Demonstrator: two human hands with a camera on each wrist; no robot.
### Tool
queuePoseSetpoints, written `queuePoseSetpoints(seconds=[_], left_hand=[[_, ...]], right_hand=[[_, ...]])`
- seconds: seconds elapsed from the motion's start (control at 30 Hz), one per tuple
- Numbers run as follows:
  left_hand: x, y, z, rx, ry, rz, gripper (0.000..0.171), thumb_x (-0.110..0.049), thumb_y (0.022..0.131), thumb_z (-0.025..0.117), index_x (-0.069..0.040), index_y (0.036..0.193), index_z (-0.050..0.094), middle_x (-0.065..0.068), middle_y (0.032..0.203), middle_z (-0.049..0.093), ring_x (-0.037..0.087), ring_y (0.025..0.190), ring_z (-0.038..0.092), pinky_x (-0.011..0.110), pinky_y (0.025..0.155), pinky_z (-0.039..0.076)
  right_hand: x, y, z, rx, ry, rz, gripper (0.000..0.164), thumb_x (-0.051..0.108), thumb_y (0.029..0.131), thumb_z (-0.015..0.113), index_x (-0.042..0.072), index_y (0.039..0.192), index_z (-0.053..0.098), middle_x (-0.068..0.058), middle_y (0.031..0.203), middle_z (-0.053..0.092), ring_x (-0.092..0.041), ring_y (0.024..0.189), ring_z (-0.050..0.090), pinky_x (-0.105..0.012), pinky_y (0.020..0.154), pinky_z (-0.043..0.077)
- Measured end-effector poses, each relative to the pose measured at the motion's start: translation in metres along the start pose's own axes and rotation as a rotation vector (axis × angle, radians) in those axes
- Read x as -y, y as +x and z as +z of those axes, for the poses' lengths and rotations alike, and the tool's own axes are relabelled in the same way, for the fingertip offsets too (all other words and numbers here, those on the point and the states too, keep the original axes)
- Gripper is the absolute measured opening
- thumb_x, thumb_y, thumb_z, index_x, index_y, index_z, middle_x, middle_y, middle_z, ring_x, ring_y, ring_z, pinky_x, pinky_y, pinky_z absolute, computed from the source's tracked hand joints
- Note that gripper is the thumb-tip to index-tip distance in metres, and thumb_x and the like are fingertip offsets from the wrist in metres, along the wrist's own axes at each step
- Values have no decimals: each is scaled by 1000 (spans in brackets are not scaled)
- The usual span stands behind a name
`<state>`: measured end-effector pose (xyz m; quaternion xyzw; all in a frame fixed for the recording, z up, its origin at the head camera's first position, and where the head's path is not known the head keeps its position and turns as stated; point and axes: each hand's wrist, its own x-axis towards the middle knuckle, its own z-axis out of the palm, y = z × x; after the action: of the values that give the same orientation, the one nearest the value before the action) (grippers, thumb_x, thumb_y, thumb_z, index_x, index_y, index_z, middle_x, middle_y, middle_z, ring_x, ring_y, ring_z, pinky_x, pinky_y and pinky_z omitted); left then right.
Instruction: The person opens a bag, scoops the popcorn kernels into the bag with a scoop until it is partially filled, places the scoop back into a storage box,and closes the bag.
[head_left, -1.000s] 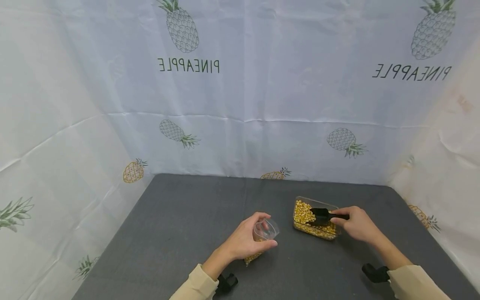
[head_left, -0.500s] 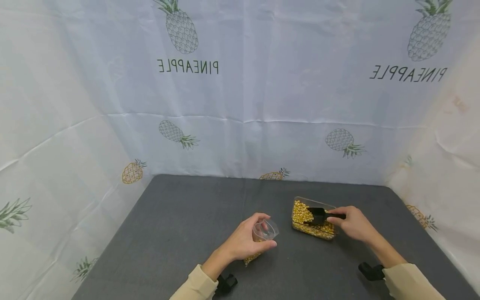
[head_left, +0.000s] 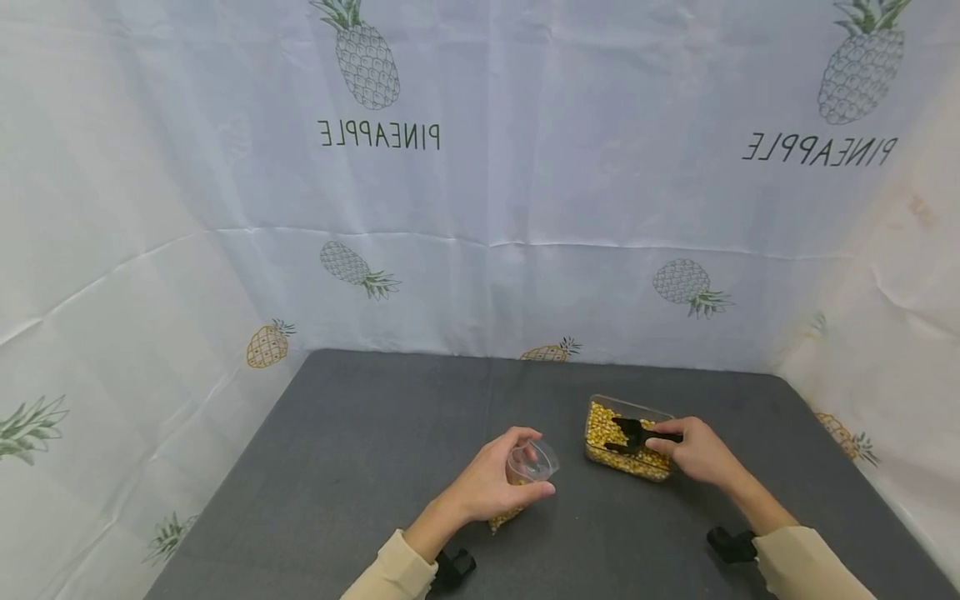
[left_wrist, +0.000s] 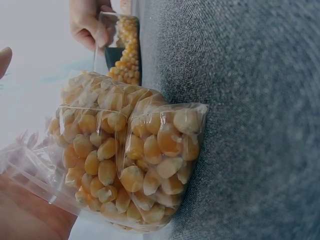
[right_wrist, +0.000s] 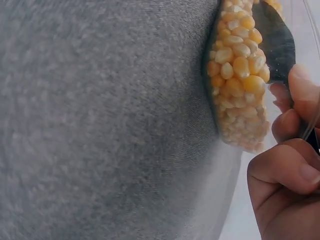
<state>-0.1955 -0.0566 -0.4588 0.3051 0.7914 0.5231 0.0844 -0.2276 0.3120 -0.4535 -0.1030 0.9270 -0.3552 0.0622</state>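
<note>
My left hand [head_left: 491,485] holds a clear plastic bag [left_wrist: 125,160] by its mouth, fingers and thumb curved around the opening. Corn kernels fill the bag's lower part, which rests on the table. To the right stands a clear rectangular container [head_left: 633,405] with yellow corn kernels [right_wrist: 240,70] in it. My right hand [head_left: 701,452] grips the handle of a black scoop [head_left: 634,435] over the container's right side. The scoop's blade sits among the kernels, tilted so its two side edges show; kernels hide part of it.
A dark grey cloth covers the table [head_left: 390,417]. White curtains [head_left: 495,183] printed with pineapples hang behind it and along both sides. Each wrist carries a black camera mount [head_left: 454,568].
My right hand has shifted slightly left with the scoop, and the blade has turned and pushed into the kernels. My left hand and the bag have stayed put.
</note>
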Motion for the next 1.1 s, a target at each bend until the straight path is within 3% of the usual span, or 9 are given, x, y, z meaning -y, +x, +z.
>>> queuePoseSetpoints(seconds=[0.17, 0.33, 0.47, 0.67, 0.77, 0.87, 0.93, 1.03, 1.1], left_hand=[[0, 0, 0, 4, -6, -8, 58, -35, 94, 74, -17, 144, 49, 8, 115, 59, 5, 89, 61, 26, 80, 56], [0, 1, 0, 5, -10, -9, 57, -32, 95, 74, -17, 144, 49, 7, 115, 59, 5, 90, 61, 26, 80, 56], [1, 0, 0, 3, -8, -11, 58, -34, 94, 74, -18, 143, 49, 7, 115, 59, 5, 90, 62, 26, 80, 56], [1, 0, 1, 0, -7, -3, 57, -33, 95, 74, -17, 144, 48, 6, 114, 59, 5, 90, 62, 26, 81, 56], [1, 0, 0, 2, -12, -4, 58, -36, 95, 74, -17, 143, 48, 5, 114, 59, 5, 90, 63, 26, 81, 56], [0, 0, 0, 2, -16, -4, 58, -36, 95, 74, -17, 143, 48, 6, 114, 59, 5, 90, 63, 26, 82, 56], [0, -1, 0, 1, -15, -4, 58, -36, 95, 74, -17, 143, 48, 6, 114, 59, 5, 90, 63, 26, 82, 56], [0, -1, 0, 0, -11, -4, 58, -36, 94, 74, -17, 143, 48, 7, 114, 59, 5, 90, 63, 26, 82, 56], [0, -1, 0, -1, -10, -4, 58, -36, 94, 74, -17, 143, 48, 7, 114, 59, 5, 90, 64, 26, 82, 56]], right_hand=[[1, -2, 3, -10, 36, -7, 42, 20, 101, 65, -13, 128, 63, -26, 106, 69, -14, 46, 40, -36, 61, 44], [2, -4, 4, -28, 60, 6, 44, 20, 102, 64, -14, 129, 61, -35, 128, 60, -30, 82, 65, -45, 73, 52], [0, -5, 3, -26, 71, 14, 45, 21, 102, 63, -14, 130, 60, -36, 132, 57, -50, 117, 58, -55, 87, 53], [-2, -4, 0, 4, 102, 17, 48, 24, 102, 63, -13, 132, 59, -36, 134, 55, -54, 124, 52, -58, 92, 51], [-2, -4, -1, 13, 108, 26, 50, 28, 102, 63, -11, 133, 60, -35, 135, 55, -51, 122, 54, -57, 91, 52], [-3, -4, -3, 26, 132, 36, 53, 31, 102, 63, -11, 135, 59, -35, 135, 55, -39, 95, 64, -50, 76, 53], [-3, -4, -4, 31, 165, 51, 54, 31, 102, 64, -11, 136, 58, -32, 130, 60, -25, 68, 55, -43, 63, 49], [-3, -4, -6, 42, 224, 74, 55, 30, 102, 63, -10, 138, 56, -18, 95, 68, -11, 53, 33, -35, 52, 40], [-4, -4, -7, 49, 264, 85, 55, 28, 102, 63, -10, 140, 54, -2, 69, 55, -9, 47, 20, -33, 47, 36]])
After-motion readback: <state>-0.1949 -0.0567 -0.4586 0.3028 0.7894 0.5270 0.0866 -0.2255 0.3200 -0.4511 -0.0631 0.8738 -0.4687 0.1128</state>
